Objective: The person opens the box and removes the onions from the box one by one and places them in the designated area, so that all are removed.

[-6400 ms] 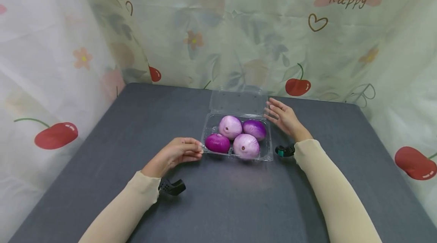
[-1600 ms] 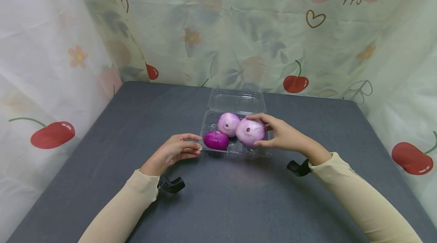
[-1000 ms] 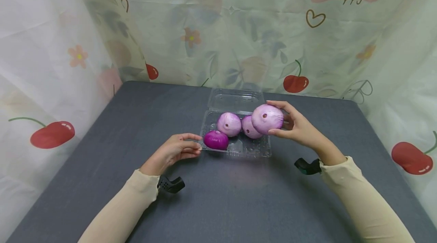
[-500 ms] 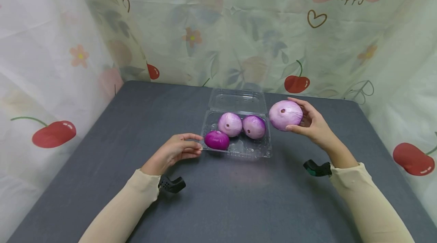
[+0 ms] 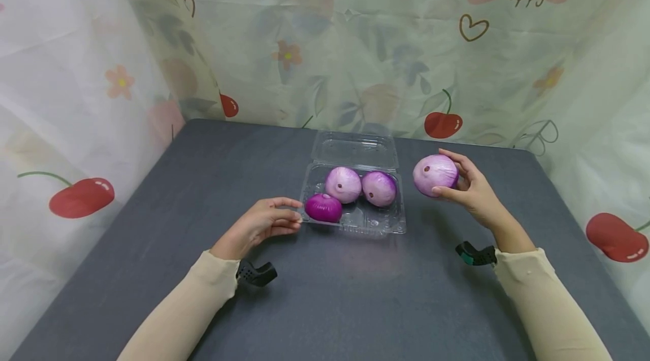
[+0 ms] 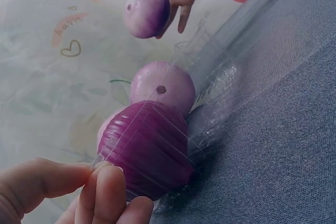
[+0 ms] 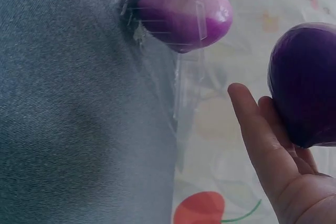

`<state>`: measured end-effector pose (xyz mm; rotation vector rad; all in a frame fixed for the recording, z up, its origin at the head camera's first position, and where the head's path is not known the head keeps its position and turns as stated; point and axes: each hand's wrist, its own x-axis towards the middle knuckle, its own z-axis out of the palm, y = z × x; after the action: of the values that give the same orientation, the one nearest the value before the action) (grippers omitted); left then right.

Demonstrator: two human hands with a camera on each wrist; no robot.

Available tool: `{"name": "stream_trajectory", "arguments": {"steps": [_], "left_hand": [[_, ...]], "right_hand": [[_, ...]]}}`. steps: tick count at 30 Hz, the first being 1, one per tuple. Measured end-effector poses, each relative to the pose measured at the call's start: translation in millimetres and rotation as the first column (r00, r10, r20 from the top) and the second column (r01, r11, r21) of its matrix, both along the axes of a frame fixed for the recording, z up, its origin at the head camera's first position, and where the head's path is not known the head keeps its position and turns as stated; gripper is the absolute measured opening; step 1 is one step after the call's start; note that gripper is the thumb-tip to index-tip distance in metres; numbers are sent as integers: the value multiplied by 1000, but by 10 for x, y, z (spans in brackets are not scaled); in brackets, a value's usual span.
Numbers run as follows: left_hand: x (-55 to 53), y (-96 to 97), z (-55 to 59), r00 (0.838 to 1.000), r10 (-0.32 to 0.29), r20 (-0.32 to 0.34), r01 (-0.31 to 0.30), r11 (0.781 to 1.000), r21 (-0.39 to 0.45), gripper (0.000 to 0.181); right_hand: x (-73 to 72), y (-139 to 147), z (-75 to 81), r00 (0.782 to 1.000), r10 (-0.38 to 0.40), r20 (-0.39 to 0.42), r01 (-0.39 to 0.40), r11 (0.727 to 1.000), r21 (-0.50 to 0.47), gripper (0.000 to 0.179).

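Observation:
A clear plastic clamshell box (image 5: 370,220) lies on the table with its lid (image 5: 355,149) tipped back. Inside are a deep purple onion (image 5: 323,208) at front left, a pale onion (image 5: 343,185) behind it and a two-toned onion (image 5: 379,189) at right. My left hand (image 5: 266,223) pinches the box's front left corner; the left wrist view shows thumb and fingertips meeting on the thin rim. Right of the box, my right hand (image 5: 474,189) grips another pale onion (image 5: 434,175) between thumb and fingers, raised over the table. Its darker side (image 7: 307,82) faces the right wrist camera.
The dark grey table (image 5: 325,304) runs back to a printed curtain (image 5: 355,56) with cherries and lettering, which also hangs along both sides. A black band device (image 5: 256,273) sits on the left wrist, another (image 5: 475,254) on the right.
The right hand has taken the front right onion out of the box and carried it right. The two-toned onion behind has rolled, showing its root end. The left hand stays at the corner.

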<state>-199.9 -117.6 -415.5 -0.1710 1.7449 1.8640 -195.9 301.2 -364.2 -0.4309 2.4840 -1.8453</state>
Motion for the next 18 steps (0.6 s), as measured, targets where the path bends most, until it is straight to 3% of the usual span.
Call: {"name": "stream_trajectory", "arguments": {"steps": [5,10,18], "left_hand": [[-4,0,-2,1000,0,4,0,1000,-4,37],[-3,0,0,1000,-4,4,4,1000,0,37],[0,-1,11,1000,0,5,0,1000,-1,39]], "right_hand": [[-58,25,-69,997,-32,67,34,999,-34,71],[-133,61,-140,996,-25,84,32,996,-84,62],[-241,73,-209,992,-60,109,62,998,-17,64]]}}
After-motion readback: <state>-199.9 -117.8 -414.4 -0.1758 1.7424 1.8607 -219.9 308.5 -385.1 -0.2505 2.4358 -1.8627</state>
